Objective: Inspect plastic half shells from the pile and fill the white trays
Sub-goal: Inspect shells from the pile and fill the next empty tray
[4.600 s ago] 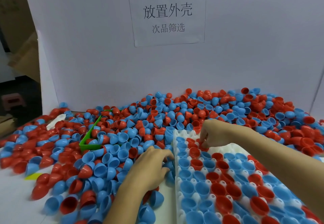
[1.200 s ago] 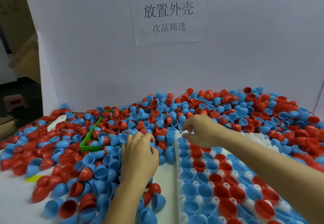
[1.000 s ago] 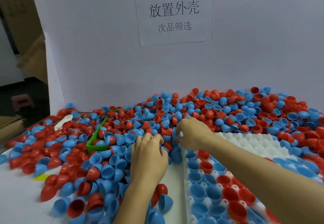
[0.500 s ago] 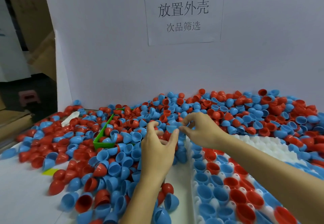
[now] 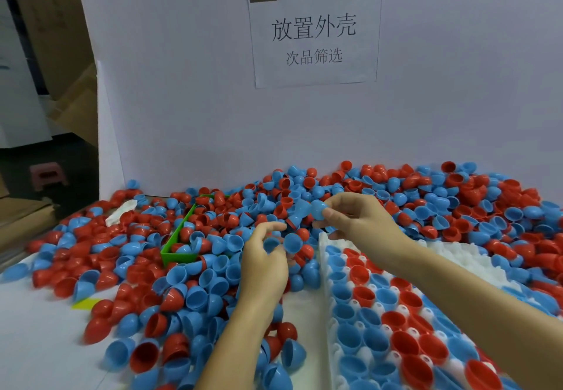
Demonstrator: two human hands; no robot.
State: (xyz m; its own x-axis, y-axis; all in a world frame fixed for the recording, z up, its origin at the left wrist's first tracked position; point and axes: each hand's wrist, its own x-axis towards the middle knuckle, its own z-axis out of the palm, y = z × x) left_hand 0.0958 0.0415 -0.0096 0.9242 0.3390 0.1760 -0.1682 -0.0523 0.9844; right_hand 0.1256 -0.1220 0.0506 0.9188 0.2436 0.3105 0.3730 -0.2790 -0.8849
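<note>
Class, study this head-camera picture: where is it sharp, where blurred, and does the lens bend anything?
Head view: the printed sign reads sharply; shells at lower left smear with motion blur; the backboard's left edge leans and curves, wide-angle distortion; lighting is soft and even, no hard glare.

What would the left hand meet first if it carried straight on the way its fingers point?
Likely the blue half shell right at the left hand fingertips, then the pile beyond; depth is hard to judge.
</note>
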